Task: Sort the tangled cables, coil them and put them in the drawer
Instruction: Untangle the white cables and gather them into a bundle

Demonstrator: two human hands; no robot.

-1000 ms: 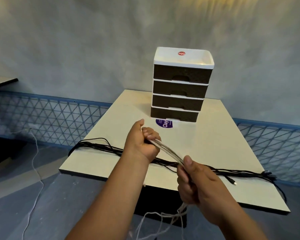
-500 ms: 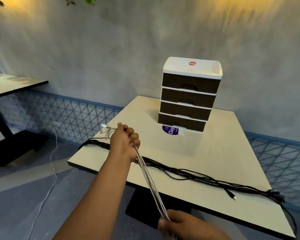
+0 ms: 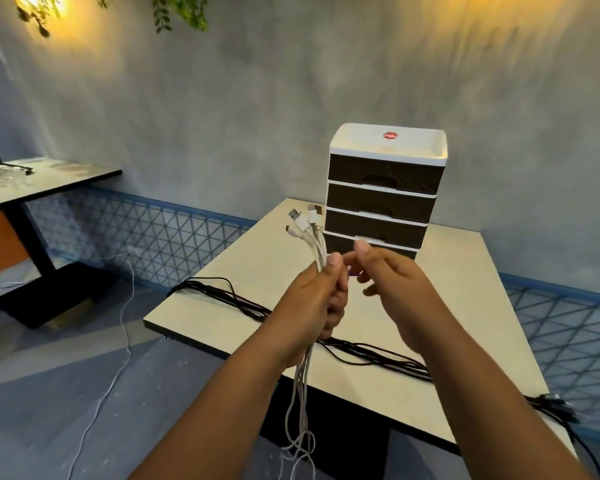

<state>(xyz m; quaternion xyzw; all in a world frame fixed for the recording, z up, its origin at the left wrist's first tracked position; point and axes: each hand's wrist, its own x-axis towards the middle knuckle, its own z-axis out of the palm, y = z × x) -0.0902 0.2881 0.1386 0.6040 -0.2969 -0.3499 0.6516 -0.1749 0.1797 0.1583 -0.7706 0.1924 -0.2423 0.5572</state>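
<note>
White charging cables (image 3: 317, 251) run as a bundle through our left hand (image 3: 314, 299) at the centre of the frame, the fingers curled tight round them. Their plugs fan out above the fist, toward the upper middle, and the loose lengths hang below it past the table edge. Our right hand (image 3: 392, 282) sits just beside the left, to its right, fingers relaxed and slightly apart, holding nothing; its thumb tip points up near the bundle but we cannot tell whether it touches. Behind our hands, thin black cables (image 3: 371, 355) lie stretched across the cream square table (image 3: 465, 334). At the table's far side stands a white-topped plastic cabinet with four dark brown drawers (image 3: 381, 195), all pushed in.
</note>
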